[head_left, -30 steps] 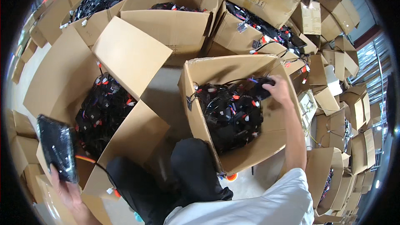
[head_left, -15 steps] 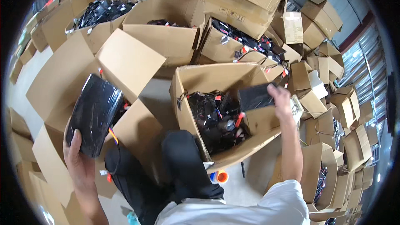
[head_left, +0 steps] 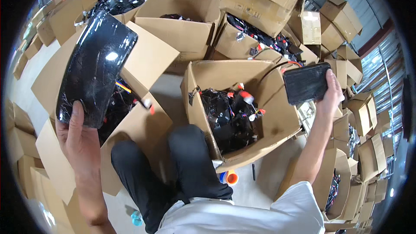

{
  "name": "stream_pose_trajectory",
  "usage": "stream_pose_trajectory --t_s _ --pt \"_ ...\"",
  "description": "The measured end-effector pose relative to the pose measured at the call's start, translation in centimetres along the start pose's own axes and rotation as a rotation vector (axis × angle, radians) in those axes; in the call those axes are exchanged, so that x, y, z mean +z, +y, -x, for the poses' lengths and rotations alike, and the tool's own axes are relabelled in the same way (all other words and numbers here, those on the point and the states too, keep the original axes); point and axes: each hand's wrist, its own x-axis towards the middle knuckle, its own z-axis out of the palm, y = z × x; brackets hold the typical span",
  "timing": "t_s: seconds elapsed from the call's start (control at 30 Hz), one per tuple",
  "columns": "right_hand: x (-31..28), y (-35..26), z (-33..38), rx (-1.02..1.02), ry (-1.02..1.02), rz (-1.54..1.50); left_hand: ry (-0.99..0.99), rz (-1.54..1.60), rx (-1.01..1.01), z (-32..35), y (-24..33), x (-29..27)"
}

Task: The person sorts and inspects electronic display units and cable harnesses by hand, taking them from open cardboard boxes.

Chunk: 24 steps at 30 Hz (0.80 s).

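Observation:
My left hand (head_left: 78, 136) grips the lower end of a large, glossy black-wrapped battery pack (head_left: 97, 63), thumb across its face. The pack is raised over the left cardboard box, and coloured wires (head_left: 123, 86) with a connector show at its right side. A smaller black-wrapped battery pack (head_left: 306, 83) is held by its right edge in my right hand (head_left: 331, 91). From that pack a red and black lead (head_left: 284, 64) arches left. It hangs at the right rim of the middle cardboard box (head_left: 242, 164), where black packs, wires and red connectors (head_left: 229, 117) lie heaped.
The left box (head_left: 145, 125) has its flaps spread and holds more black packs. Behind stand boxes of black packs (head_left: 117, 2) and a tall carton (head_left: 255, 8). On the floor near my knees are an orange roll (head_left: 232, 177) and a black pen-like stick (head_left: 254, 172).
Both packs have come up. The left one rises and turns more of its face toward me; the right one swings up and right from inside the middle box, its lead now showing.

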Motion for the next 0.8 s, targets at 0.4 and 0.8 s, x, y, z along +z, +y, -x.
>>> stream_pose_trajectory --t_s 0.4,0.8 --pt "-3.9 11.0 0.9 0.252 -0.418 0.670 -0.231 -0.445 0.030 1.0 -6.9 5.4" --pt "8.3 7.0 8.6 0.423 -0.708 0.397 -0.911 -0.682 0.665 5.5 -15.9 14.3"
